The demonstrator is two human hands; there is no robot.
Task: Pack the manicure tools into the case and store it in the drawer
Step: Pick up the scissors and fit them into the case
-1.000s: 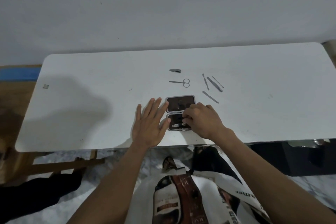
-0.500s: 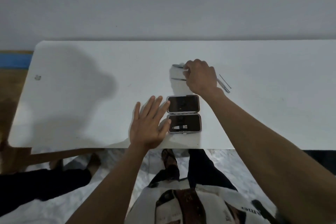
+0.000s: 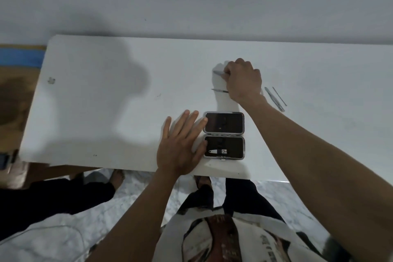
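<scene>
White bench, open black hinged case steadied by flat spread left hand, right hand pinching thin stiff slippery steel tool mid-shaft.

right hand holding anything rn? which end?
Yes: the right hand pinches a small metal nail tool at its right end; the left tip sticks out. The left hand holds nothing, lying flat beside the open case.

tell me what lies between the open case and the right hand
In the head view, scissors lie between the case and the right hand, partly hidden under it.
</scene>
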